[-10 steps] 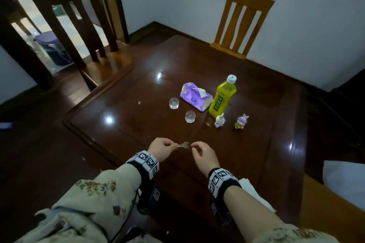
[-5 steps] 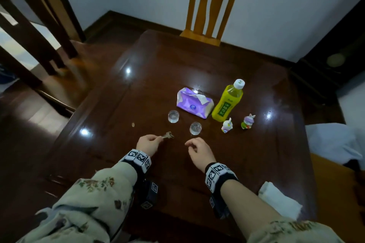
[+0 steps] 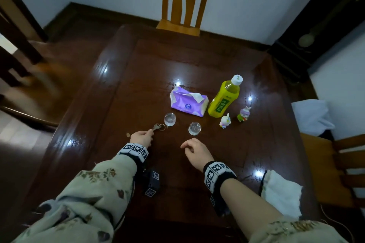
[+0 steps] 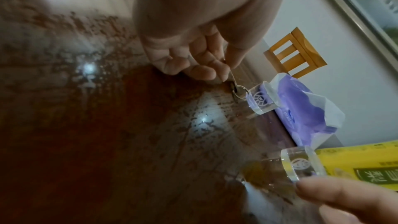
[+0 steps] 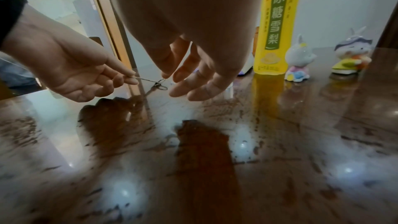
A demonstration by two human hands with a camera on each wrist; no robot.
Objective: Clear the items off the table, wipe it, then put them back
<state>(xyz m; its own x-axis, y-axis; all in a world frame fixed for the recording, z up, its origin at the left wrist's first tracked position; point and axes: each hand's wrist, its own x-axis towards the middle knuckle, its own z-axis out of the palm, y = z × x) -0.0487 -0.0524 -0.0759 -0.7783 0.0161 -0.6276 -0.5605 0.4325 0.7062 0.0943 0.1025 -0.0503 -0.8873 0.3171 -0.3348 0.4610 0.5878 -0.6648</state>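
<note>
My left hand (image 3: pixel 147 134) pinches a small key (image 3: pixel 156 126) on a metal ring between thumb and finger. The key's ring (image 4: pixel 241 92) hangs low over the dark wooden table (image 3: pixel 138 89), right beside the left of two small clear glasses (image 3: pixel 169 118). My right hand (image 3: pixel 189 147) hovers with relaxed fingers, holding nothing, just in front of the second glass (image 3: pixel 194 128). Behind the glasses lie a purple tissue pack (image 3: pixel 188 101), an upright yellow drink bottle (image 3: pixel 224 100) and two small rabbit figurines (image 3: pixel 225 121) (image 3: pixel 244 114).
A folded white cloth (image 3: pixel 280 193) lies at the table's near right corner. A small coin (image 3: pixel 128 134) sits left of my left hand. A wooden chair (image 3: pixel 183 16) stands at the far edge, another chair (image 3: pixel 335 163) at the right. The tabletop is glossy and streaked.
A second ago both hands held the key together. My right hand let go and stayed back, fingers relaxed; my left hand carried the key forward and left, up to the left glass.
</note>
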